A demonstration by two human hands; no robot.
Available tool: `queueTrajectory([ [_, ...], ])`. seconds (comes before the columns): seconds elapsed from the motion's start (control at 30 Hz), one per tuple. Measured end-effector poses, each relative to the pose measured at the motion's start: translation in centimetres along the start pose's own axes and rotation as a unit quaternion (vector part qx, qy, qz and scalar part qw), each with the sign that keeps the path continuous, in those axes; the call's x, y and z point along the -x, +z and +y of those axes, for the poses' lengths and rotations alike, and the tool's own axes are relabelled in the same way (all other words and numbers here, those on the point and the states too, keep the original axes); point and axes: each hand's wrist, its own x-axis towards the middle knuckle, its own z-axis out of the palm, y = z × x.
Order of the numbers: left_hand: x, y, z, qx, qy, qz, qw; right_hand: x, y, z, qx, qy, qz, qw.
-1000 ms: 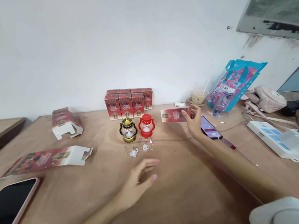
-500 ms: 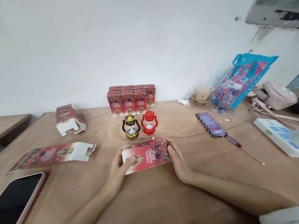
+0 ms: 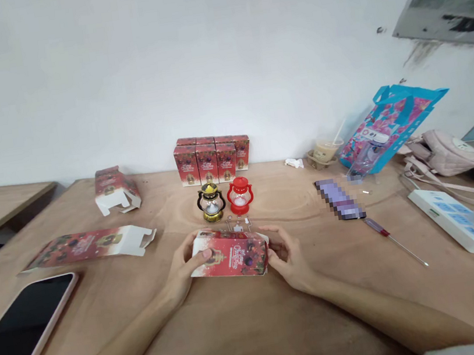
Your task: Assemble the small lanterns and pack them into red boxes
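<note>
Wooden table (image 3: 250,334): left hand (image 3: 183,272) and right hand (image 3: 291,257) fingers (image 3: 206,254) clasp red box (image 3: 230,256), lanterns (image 3: 212,203) just behind

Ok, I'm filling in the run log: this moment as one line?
left hand: holds red carton at left end | right hand: holds its right end | behind carton: gold lantern, red lantern, metal parts

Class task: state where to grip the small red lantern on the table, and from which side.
Probably grip the red lantern by its top cap, from above: it stands upright, the gold lantern stands close on its left, cartons stand behind, and the held red box blocks the front.
</note>
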Motion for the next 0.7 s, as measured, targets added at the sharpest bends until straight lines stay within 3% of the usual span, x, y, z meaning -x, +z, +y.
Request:
queueTrajectory([
  [0.1,-0.1,-0.2,-0.1,0.034,-0.019,0.024,0.999,0.1,-0.1,0.3,0.005,-0.004,0.046,0.999],
  [0.23,-0.2,-0.3,0.0,0.091,-0.053,0.056,0.993,0.0,-0.2,0.2,0.100,-0.079,0.107,0.986],
  [0.33,-0.1,-0.1,0.3,0.103,-0.061,0.061,0.991,0.0,-0.4,0.0,0.168,-0.116,0.083,0.976],
  [0.47,0.0,0.2,0.5,0.121,-0.063,0.068,0.988,0.0,-0.5,-0.1,0.128,-0.128,0.043,0.983],
  [0.57,0.0,0.0,0.2,0.113,-0.047,0.069,0.990,-0.2,-0.2,-0.1,0.101,-0.099,0.062,0.988],
  [0.7,0.2,-0.3,-0.4,0.034,0.024,0.017,0.999,-0.9,0.1,0.4,0.041,-0.013,0.084,0.996],
])
